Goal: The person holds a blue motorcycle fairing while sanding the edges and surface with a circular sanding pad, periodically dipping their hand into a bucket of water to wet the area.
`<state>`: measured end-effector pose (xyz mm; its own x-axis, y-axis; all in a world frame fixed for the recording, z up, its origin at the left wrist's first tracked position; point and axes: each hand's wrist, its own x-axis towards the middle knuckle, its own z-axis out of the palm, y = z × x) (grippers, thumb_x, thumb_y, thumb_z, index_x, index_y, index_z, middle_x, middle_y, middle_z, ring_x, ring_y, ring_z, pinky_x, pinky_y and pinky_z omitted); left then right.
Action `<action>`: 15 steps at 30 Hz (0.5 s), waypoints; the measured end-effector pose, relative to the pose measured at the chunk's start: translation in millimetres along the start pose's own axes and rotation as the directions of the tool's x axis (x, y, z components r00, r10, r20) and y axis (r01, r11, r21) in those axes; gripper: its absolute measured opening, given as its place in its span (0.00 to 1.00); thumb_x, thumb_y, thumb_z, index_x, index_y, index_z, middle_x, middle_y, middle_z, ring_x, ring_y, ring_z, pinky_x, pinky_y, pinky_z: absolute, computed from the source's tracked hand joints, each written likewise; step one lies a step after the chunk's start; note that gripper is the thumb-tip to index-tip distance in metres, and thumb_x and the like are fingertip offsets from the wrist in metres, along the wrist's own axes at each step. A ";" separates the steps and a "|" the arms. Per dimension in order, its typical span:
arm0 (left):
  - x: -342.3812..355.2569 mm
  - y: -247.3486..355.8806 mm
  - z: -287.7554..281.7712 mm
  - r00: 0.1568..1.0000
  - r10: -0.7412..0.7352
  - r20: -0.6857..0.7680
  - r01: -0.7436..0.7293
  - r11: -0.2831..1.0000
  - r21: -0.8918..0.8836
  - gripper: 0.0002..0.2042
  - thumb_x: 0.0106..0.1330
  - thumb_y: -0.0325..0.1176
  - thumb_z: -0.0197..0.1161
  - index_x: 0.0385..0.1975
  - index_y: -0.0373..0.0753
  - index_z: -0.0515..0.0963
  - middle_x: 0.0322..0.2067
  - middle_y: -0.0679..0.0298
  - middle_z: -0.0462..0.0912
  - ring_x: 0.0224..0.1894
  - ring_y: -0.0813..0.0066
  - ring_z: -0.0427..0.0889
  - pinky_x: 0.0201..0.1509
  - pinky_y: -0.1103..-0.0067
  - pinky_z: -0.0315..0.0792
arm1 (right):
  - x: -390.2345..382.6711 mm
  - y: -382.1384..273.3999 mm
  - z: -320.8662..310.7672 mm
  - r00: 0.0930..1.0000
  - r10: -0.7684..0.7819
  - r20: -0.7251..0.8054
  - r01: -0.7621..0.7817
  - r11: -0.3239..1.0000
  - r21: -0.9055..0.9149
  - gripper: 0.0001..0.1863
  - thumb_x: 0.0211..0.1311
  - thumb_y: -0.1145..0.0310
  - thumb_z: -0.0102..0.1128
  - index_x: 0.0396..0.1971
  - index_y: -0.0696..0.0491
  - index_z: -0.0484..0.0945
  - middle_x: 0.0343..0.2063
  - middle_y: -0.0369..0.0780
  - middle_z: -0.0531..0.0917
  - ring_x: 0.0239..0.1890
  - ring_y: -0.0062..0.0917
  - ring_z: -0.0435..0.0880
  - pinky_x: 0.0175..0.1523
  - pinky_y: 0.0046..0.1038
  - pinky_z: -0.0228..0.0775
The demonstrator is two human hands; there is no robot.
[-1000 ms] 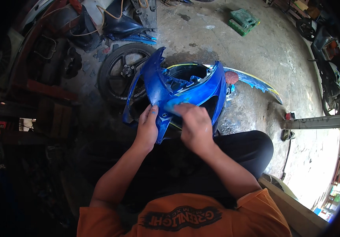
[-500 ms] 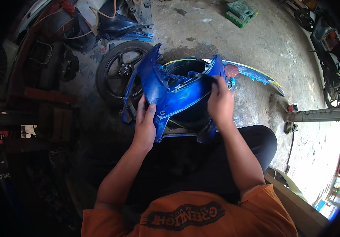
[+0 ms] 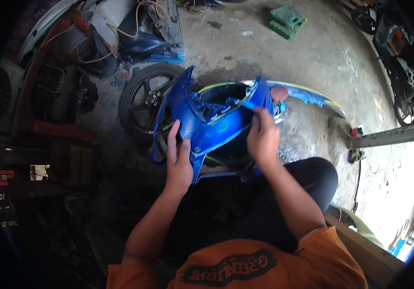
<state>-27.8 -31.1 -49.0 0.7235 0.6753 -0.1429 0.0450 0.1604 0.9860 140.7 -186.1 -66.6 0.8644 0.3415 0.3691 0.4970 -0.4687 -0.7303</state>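
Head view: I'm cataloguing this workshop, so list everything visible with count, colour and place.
Blue panel: one, blue, centre
Curved panel: one, blue, white and yellow, right of centre
Disc: one, dull red, by the curved panel
Wheel: one, black, left of the blue panel
Dark panels: several, black and blue, upper left
Box: one, green, top, right of centre
Motorcycle: one, mostly dark, right edge
Metal beam: one, grey, right
Floor: one, grey, beneath
Clutter: count unclear, mostly dark, left side
Shirt: one, orange, bottom
Trousers: one pair, black, lower centre
Left hand: one, bare, on the blue panel's left
Right hand: one, bare, at its right
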 end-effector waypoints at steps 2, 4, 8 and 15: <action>5.2 4.9 2.4 1.000 0.006 0.022 -0.006 1.000 -0.018 0.26 0.84 0.29 0.50 0.80 0.46 0.59 0.67 0.56 0.72 0.62 0.75 0.73 0.71 0.75 0.66 | -19.7 -36.4 -6.0 0.952 -0.302 0.058 0.294 0.949 0.112 0.18 0.61 0.88 0.60 0.48 0.56 0.85 0.44 0.51 0.89 0.50 0.49 0.89 0.55 0.43 0.79; 1.5 3.0 -1.5 0.998 -0.025 0.066 0.026 0.999 -0.018 0.26 0.84 0.29 0.49 0.80 0.47 0.60 0.68 0.56 0.71 0.63 0.75 0.72 0.72 0.74 0.65 | -32.4 -42.4 -6.0 0.889 -0.445 0.108 0.425 0.889 0.170 0.23 0.52 0.92 0.62 0.48 0.55 0.85 0.44 0.48 0.89 0.51 0.45 0.89 0.58 0.41 0.77; 2.8 15.6 6.6 0.994 -0.100 0.044 0.103 0.992 -0.076 0.25 0.84 0.28 0.49 0.79 0.48 0.61 0.67 0.56 0.72 0.63 0.75 0.72 0.72 0.74 0.66 | 5.2 9.9 -4.0 0.999 0.047 0.006 -0.047 0.999 -0.020 0.13 0.70 0.82 0.57 0.52 0.58 0.82 0.42 0.55 0.87 0.45 0.53 0.87 0.50 0.44 0.80; -0.4 7.3 -0.2 0.993 -0.107 0.053 0.110 0.992 -0.057 0.25 0.84 0.28 0.49 0.78 0.49 0.61 0.63 0.60 0.74 0.57 0.78 0.74 0.67 0.76 0.70 | -24.9 -48.9 -6.4 0.883 -0.463 0.072 0.456 0.885 0.093 0.18 0.61 0.85 0.55 0.48 0.55 0.84 0.39 0.49 0.88 0.43 0.47 0.87 0.48 0.44 0.78</action>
<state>-27.8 -30.1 -41.7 0.7499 0.6153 -0.2430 0.0852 0.2744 0.9578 95.4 -176.9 -36.4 0.5281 0.5776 0.6225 0.8269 -0.1830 -0.5317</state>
